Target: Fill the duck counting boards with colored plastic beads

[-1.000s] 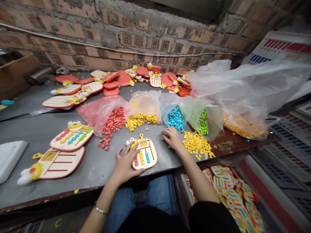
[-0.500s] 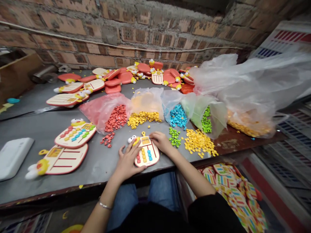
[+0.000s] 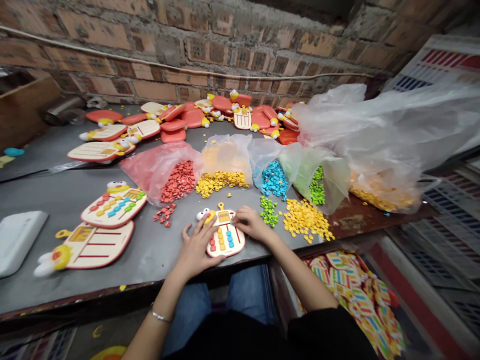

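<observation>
Toy board [image 3: 225, 240] is pressed down by the spread left hand [image 3: 195, 247]. At its 2 o'clock the right hand [image 3: 249, 223] is curled, contents unseen. Green beads [image 3: 268, 211] could be scattered by its wrist.

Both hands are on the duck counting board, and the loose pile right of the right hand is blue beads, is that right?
Not quite. In the head view the loose pile beside the right hand is green beads, not blue; the blue beads lie in a bag farther back. The left hand is on the duck counting board too.
</observation>
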